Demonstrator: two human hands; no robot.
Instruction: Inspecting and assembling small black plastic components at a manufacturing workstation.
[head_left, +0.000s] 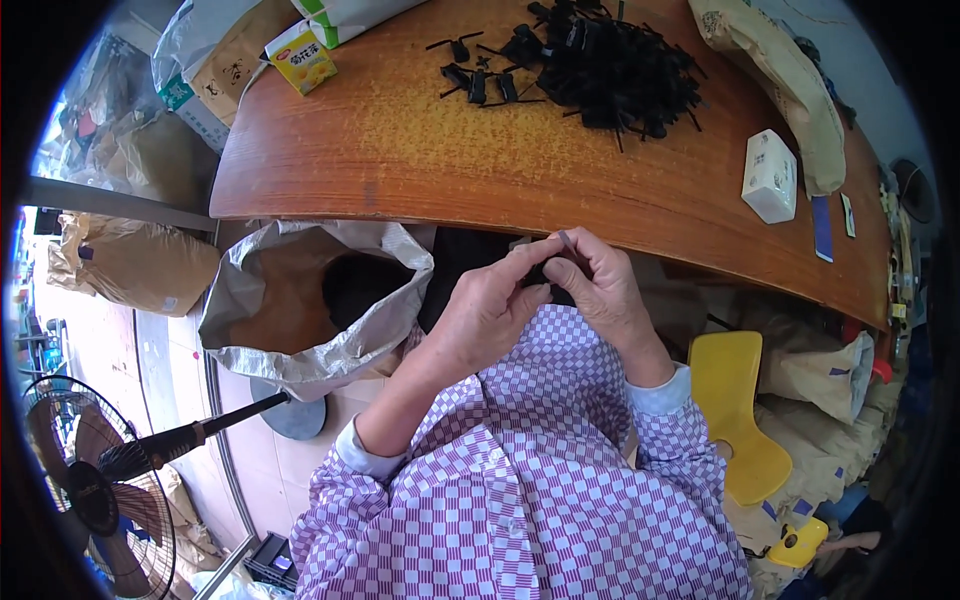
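Many black parts, worn table, yellow chair

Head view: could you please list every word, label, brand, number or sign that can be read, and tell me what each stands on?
Yellow box: large dark characters on its front; wording left uncopied.
White packet: dark print, too small and blurred to read.
Brown paper bag at upper left: dark printed marks, too blurred to make out.
Fan hub: faint pale lettering, too small to read.
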